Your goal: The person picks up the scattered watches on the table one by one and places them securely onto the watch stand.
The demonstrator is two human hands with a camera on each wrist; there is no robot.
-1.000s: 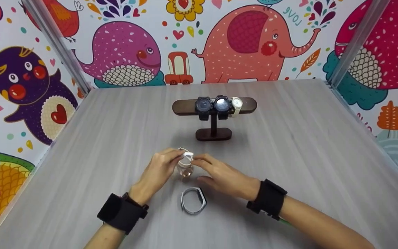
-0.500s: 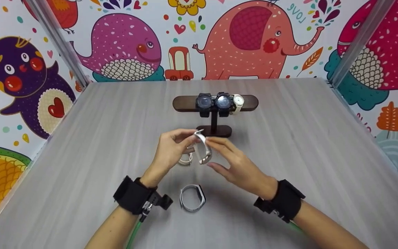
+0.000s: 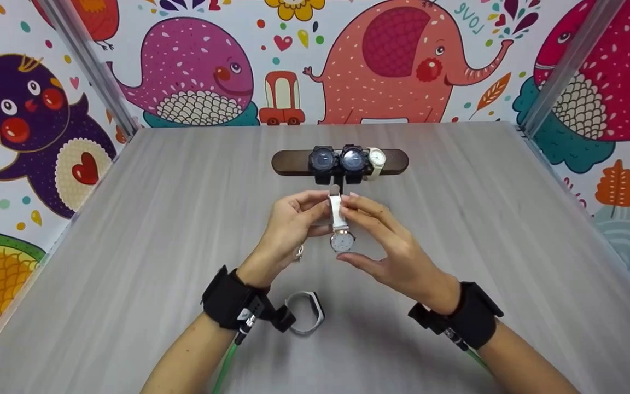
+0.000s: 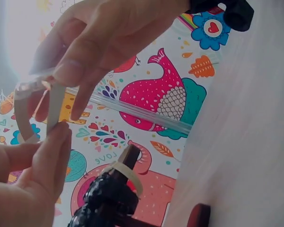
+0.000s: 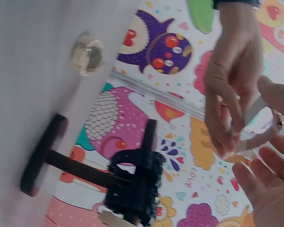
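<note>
A wristwatch with a white strap (image 3: 338, 212) and pale dial hangs upright between the two hands, dial toward the head view. My left hand (image 3: 289, 225) pinches the strap between thumb and fingertips. From the other side my right hand (image 3: 397, 246) holds the watch, fingers on the strap and thumb under the dial. In the right wrist view, the strap bends into a loop (image 5: 258, 141). Another light-coloured watch (image 5: 86, 55) lies on the table, mostly hidden behind my left hand in the head view. Nearer me is a grey smart band (image 3: 305, 330), partly covered by the wrist camera.
Behind the hands, a dark wooden watch stand (image 3: 290, 163) bears two black watches (image 3: 323, 160) and a cream watch (image 3: 377, 158). Its base is hidden by the hands in the head view. Printed walls (image 3: 200, 71) border the grey table (image 3: 194, 180).
Both hands have lifted the white-strap watch off the table and carried it forward and right toward the stand. The strap has been turned so the dial faces the head camera.
</note>
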